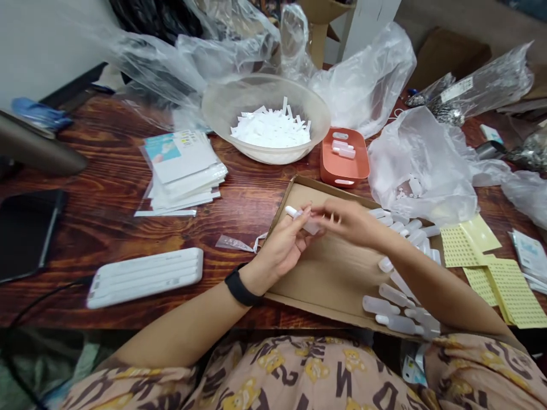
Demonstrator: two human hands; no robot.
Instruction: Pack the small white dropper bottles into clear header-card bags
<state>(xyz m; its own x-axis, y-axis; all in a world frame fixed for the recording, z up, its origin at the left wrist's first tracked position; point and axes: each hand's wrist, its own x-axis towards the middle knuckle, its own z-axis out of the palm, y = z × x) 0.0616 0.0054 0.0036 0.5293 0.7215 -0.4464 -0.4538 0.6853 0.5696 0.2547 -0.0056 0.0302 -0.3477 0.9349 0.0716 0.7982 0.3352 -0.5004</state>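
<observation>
My left hand [284,242], a dark band on its wrist, grips a small translucent bottle [311,226] with a white cap pointing up and left. Close against the bottle's other end is my right hand [342,221], its fingers partly curled and smeared by motion; whether they grip the bottle I cannot tell. Both hands are above a shallow cardboard tray [325,279]. Several similar bottles [395,296] lie loosely along the tray's right side, some hidden beneath my right forearm.
Behind the tray stand a bowl [267,154] of white strips and an orange basket [344,173] holding small bottles. Left are stacked packets [183,171] and a white power strip-like block [145,276]. Plastic bags [423,165] and yellow sticker sheets [517,290] lie right.
</observation>
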